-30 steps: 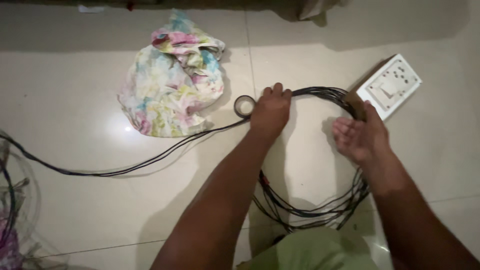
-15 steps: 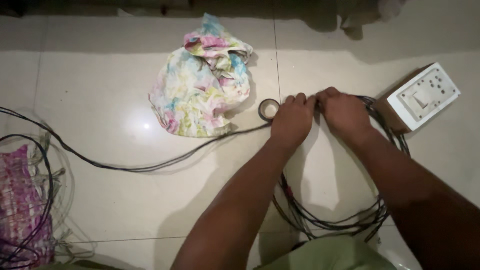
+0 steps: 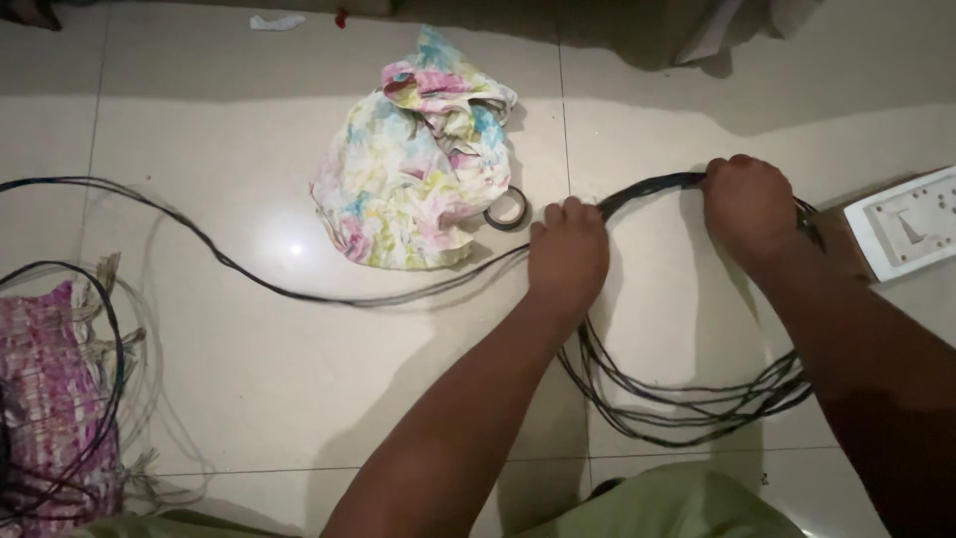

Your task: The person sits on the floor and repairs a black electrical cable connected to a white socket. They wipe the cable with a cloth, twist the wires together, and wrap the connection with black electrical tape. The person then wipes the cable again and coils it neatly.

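Black cable coil (image 3: 687,399) on floor, centre-right of frame — light, limp, springy, loops prone to slipping apart. Left hand (image 3: 568,257) fingers closed on coil's left side; right hand (image 3: 749,204) closed over top. Best held gripping all strands together.

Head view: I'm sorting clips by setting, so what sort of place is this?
Probably a room in a home, with work done on the floor: glossy tiled floor, a crumpled floral cloth, and a white switchboard beside the wire coil both hands grip.
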